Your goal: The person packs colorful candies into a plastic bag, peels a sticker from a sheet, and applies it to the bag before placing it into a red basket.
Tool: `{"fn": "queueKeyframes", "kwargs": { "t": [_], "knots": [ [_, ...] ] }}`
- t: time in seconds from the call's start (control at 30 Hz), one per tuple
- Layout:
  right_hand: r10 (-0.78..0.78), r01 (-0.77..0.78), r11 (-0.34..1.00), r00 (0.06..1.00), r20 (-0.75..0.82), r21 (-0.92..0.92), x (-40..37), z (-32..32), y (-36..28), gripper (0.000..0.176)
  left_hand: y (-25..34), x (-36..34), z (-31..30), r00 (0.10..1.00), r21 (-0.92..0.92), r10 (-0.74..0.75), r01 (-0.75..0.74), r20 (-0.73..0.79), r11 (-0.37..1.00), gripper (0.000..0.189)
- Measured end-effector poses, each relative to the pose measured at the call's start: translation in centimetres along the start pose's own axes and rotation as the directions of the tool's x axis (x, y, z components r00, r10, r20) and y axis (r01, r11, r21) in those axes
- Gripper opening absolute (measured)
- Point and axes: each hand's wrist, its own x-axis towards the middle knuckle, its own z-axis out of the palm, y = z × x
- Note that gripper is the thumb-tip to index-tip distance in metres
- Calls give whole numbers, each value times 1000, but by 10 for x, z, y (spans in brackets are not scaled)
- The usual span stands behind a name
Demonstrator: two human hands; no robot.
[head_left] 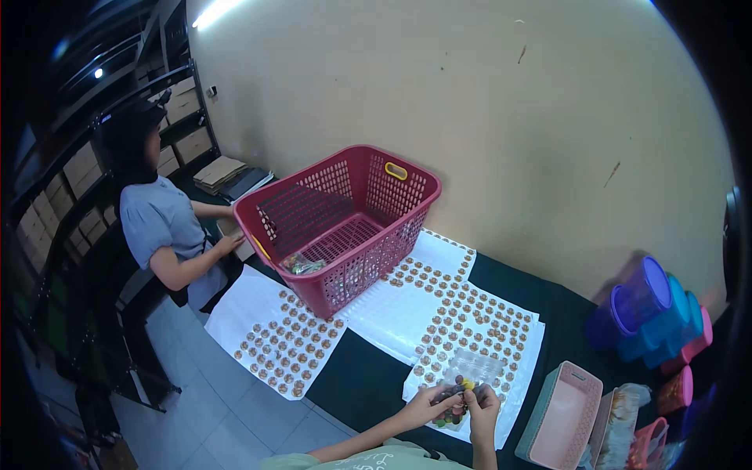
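My left hand [429, 407] and my right hand [482, 403] are close together at the lower middle, fingers pinched around small dark and yellow pieces [468, 385]. Just beneath them lies a clear container of colourful pieces [448, 420], partly hidden by my hands. A clear plastic tray [475, 366] rests right behind my fingers on a white sheet [533, 345]. Rows of small round brown items [489, 319] cover much of that sheet.
A large maroon basket [368, 262] holds a small packet. Left of it, a co-worker [168, 227] stands by another sheet [235, 301] of round items. At right are pink baskets [565, 415], plastic bags [625, 415] and colourful tubs [646, 294].
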Motion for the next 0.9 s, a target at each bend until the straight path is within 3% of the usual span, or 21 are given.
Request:
{"fn": "queueKeyframes", "kwargs": {
  "t": [0.07, 0.13, 0.23, 0.33, 0.4, 0.43, 0.53, 0.57, 0.6, 0.67, 0.77, 0.87, 0.9],
  "knots": [
    [46, -47, 998, 999, 14, 31, -1, -2, -5, 18, 2, 1, 9, 998, -71, -1, -4, -71, 997, 37],
    [-66, 65, 998, 997, -35, -23, -1, 0, -8, 14, 4, 4, 7, 997, -7, -18, 18, -80, 1000, 37],
    [13, -13, 1000, 1000, 0, 25, -1, 8, -18, 20, 0, 7, 5, 989, 23, -22, 25, -143, 999, 35],
    [65, -65, 997, 998, 24, 30, -1, 18, -11, 28, 5, 5, -2, 978, -40, 81, -91, -194, 995, 33],
    [97, -101, 994, 992, 87, 41, 1, 24, -8, 26, 12, 1, -9, 967, 30, 67, -62, -247, 998, 31],
    [119, -120, 993, 989, 87, 6, 1, 27, -8, 25, 8, 1, -13, 943, 106, 171, -146, -287, 984, 28],
    [78, -66, 995, 986, 149, -81, 5, 41, -4, 26, 9, 1, -26, 916, 139, 164, -120, -366, 983, 27],
    [88, -92, 996, 983, 159, 21, 2, 52, -15, 26, 14, 2, -30, 907, 30, 110, -107, -405, 994, 26],
    [12, -2, 998, 989, 150, -66, 6, 57, -7, 28, 16, 6, -31, 889, -31, 111, -139, -443, 990, 25],
    [38, -29, 997, 990, 137, -66, 10, 58, -4, 32, 27, 8, -31, 872, -6, 127, -148, -472, 989, 24],
    [-35, 35, 999, 997, 73, 1, 13, 70, -13, 28, 37, 11, -42, 912, 46, 157, -151, -378, 987, 28],
    [14, -20, 995, 998, 61, 103, 18, 73, -25, 22, 43, 11, -46, 933, 8, 171, -178, -316, 984, 32],
    [2, -8, 994, 999, 52, 112, 20, 71, -22, 17, 43, 9, -47, 951, 16, 119, -120, -286, 993, 35]
  ]
}}
